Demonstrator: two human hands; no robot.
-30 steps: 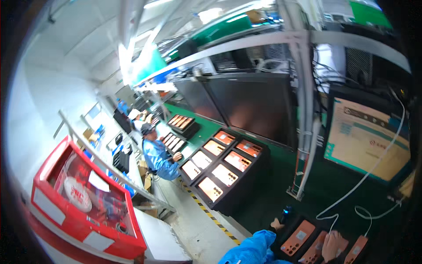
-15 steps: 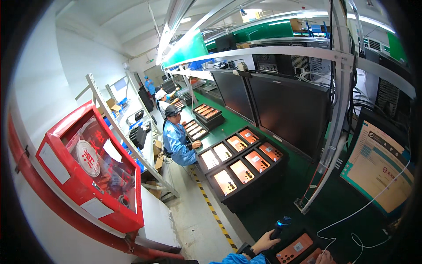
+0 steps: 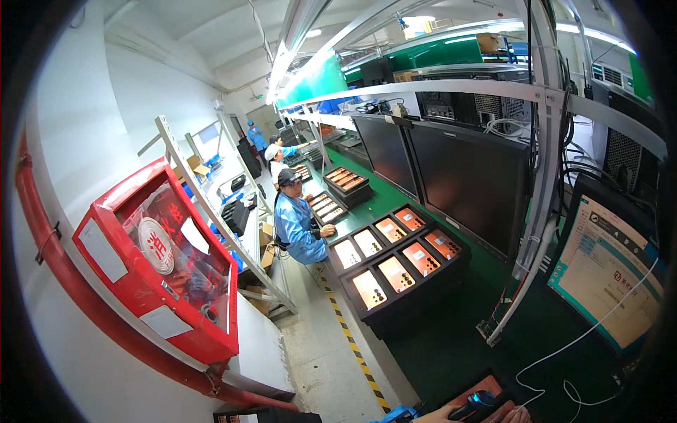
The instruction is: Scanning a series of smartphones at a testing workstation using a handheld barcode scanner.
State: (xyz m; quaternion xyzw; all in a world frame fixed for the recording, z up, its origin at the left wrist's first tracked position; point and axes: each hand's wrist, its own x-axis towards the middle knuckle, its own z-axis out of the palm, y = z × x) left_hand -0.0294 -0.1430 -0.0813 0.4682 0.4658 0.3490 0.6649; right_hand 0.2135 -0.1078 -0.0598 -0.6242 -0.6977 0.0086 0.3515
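Observation:
My left hand point(image 3: 438, 414), at the lower edge, grips a dark handheld barcode scanner point(image 3: 482, 402) with a blue light on top. The scanner is held over a black tray point(image 3: 451, 398) of orange phones point(image 3: 486, 385) and covers part of them. To its right, my right hand point(image 3: 518, 416) is partly cut off by the lower edge, fingers closed at the end of a thin white cable point(image 3: 541, 390), beside a second orange phone. The cable's tip is hidden.
Ahead, stacked black trays point(image 3: 395, 310) bear several orange phones on the green bench point(image 3: 430, 359). A metal post point(image 3: 539, 233) and a lit monitor point(image 3: 606, 275) stand at right. Co-workers, the nearest in blue point(image 3: 293, 229), sit along the bench. A red cabinet point(image 3: 159, 264) hangs left.
My left hand has brought the scanner down and right, over the phones in the near tray. The view has shifted slightly; my right hand stays near the cable end.

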